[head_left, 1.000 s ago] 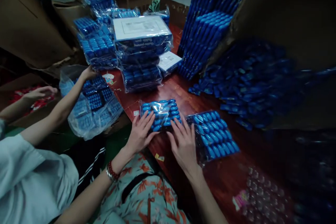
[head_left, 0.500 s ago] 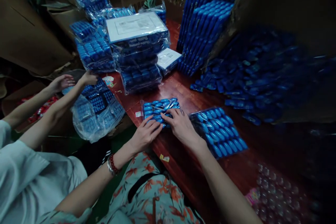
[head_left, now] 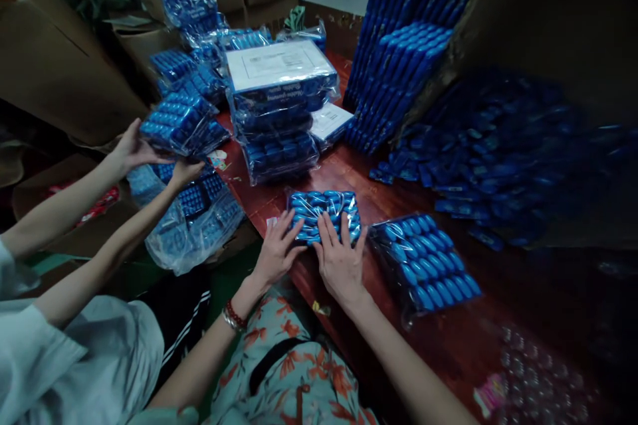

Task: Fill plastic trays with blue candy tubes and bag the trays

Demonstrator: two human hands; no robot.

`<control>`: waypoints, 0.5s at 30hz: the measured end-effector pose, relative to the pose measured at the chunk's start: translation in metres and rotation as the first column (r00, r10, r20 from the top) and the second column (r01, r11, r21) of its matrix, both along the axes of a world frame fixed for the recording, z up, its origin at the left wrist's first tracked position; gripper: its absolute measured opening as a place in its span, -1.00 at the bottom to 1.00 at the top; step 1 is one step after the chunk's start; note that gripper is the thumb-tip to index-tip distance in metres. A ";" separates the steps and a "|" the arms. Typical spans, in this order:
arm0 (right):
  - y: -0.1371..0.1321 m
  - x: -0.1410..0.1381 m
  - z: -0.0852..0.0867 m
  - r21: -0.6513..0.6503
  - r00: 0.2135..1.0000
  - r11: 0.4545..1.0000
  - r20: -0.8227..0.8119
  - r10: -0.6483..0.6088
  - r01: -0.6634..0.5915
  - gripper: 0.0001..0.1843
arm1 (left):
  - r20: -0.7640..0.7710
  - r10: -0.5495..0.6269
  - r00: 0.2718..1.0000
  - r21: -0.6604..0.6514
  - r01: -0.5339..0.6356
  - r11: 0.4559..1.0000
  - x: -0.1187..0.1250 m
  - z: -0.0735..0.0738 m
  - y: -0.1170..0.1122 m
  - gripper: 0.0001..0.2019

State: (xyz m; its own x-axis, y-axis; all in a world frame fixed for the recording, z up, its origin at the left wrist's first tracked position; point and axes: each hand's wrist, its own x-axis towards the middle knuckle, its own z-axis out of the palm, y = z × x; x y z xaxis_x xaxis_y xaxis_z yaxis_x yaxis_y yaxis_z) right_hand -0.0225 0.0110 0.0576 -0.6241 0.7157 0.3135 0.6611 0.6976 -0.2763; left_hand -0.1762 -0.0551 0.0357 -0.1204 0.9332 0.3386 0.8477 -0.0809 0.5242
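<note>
A dark red wooden table (head_left: 349, 176) carries a tall stack of wrapped blue packs (head_left: 279, 113). Near its front edge lies 1 small clear pack of blue pieces (head_left: 323, 212). My left grip (head_left: 276, 252) and right grip (head_left: 341, 262) rest flat on it, fingers spread, clasping nothing.
</note>
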 end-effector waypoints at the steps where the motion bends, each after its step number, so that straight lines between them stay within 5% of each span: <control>1: -0.001 0.000 -0.002 0.003 0.999 1.000 -0.023 -0.031 0.031 -0.46 | 0.008 -0.052 0.999 0.004 0.052 0.999 0.001 -0.001 0.002 -0.45; 8: 0.002 -0.004 0.002 -0.048 0.973 0.990 -0.186 -0.136 0.129 -0.46 | 0.139 -0.009 0.990 0.155 -0.013 0.988 0.009 -0.008 0.006 -0.65; 12: 0.016 0.004 -0.001 -0.037 0.929 0.945 -0.176 -0.325 0.324 -0.19 | 0.159 0.029 0.987 0.132 -0.050 0.990 0.005 0.001 0.010 -0.53; 15: 0.020 0.007 -0.002 -0.036 0.918 0.927 -0.123 -0.376 0.374 -0.13 | 0.274 0.123 0.954 0.100 -0.155 0.983 -0.008 0.013 0.038 -0.46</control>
